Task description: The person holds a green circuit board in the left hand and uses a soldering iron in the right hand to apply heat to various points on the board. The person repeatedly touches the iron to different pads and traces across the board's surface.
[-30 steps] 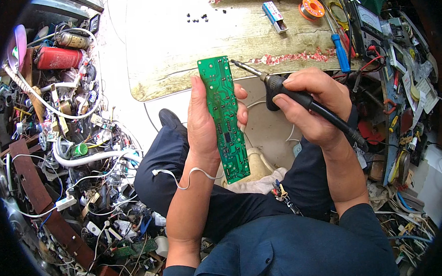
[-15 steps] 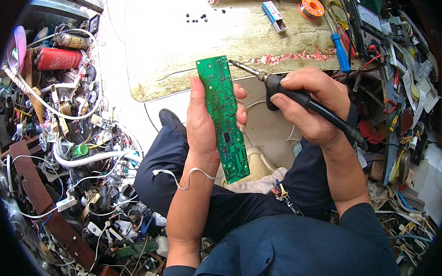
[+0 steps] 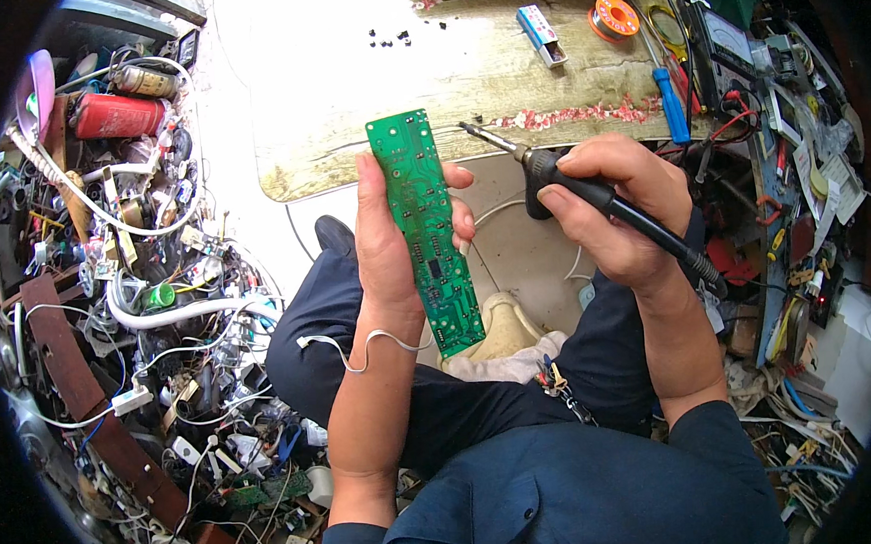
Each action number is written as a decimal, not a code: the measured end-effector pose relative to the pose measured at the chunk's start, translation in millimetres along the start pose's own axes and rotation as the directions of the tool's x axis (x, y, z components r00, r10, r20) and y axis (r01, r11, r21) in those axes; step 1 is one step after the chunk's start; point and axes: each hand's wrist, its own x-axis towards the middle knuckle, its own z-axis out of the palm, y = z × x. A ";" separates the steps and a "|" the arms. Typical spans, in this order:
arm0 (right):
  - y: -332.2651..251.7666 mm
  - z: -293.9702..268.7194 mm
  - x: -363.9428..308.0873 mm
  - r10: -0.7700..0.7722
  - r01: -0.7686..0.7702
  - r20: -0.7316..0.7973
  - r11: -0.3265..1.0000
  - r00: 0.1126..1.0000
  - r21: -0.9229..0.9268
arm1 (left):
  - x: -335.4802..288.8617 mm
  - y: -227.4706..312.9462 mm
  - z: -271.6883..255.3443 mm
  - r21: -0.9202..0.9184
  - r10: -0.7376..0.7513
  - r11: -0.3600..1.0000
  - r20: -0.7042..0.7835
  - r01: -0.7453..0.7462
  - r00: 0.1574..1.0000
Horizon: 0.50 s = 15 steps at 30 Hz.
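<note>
A long green circuit board (image 3: 423, 223) is gripped by its edges in my left hand (image 3: 385, 245), thumb on the left side and fingertips curling round the right. Its soldered side with small black chips faces up. From behind it a white cable (image 3: 366, 352) loops over my left wrist. My right hand (image 3: 624, 208) is closed round the black handle of a soldering iron (image 3: 589, 193). The iron's tip points left and stands a short gap away from the board's upper right edge, not touching it.
On the wooden table (image 3: 348, 99) lie small black parts (image 3: 389, 40), a small blue box (image 3: 541, 36), an orange solder spool (image 3: 613, 17), a blue screwdriver (image 3: 671, 104) and an analog meter (image 3: 724, 40). Piled electronic scrap (image 3: 195, 383) fills the left side; more clutter (image 3: 786, 194) is at right.
My left hand has shifted the board slightly left and tilted it a little, widening the gap to the iron's tip. The right hand with the iron has barely moved.
</note>
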 end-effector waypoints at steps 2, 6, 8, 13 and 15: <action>2.7 0.4 -0.8 -0.019 0.019 -0.045 1.000 0.999 -0.008 | -1.2 4.8 -2.1 -0.023 0.008 1.000 -0.015 -0.009 1.000; 3.6 0.3 -6.4 0.087 -0.085 -0.148 0.996 0.985 0.024 | -1.6 13.1 -12.3 -0.128 0.059 0.990 -0.028 -0.062 0.998; 6.5 -2.4 -6.8 0.120 -0.111 -0.186 0.992 0.975 0.057 | -2.5 13.8 -18.1 -0.162 0.073 0.984 0.000 -0.072 0.997; 6.7 -3.7 -6.4 0.160 -0.146 -0.236 0.986 0.958 0.078 | -7.3 11.8 -22.1 -0.186 0.055 0.981 0.024 -0.049 0.998; 6.9 -2.7 -6.3 0.142 -0.131 -0.225 0.989 0.964 0.065 | -9.2 9.8 -25.0 -0.207 0.038 0.978 0.046 -0.027 0.998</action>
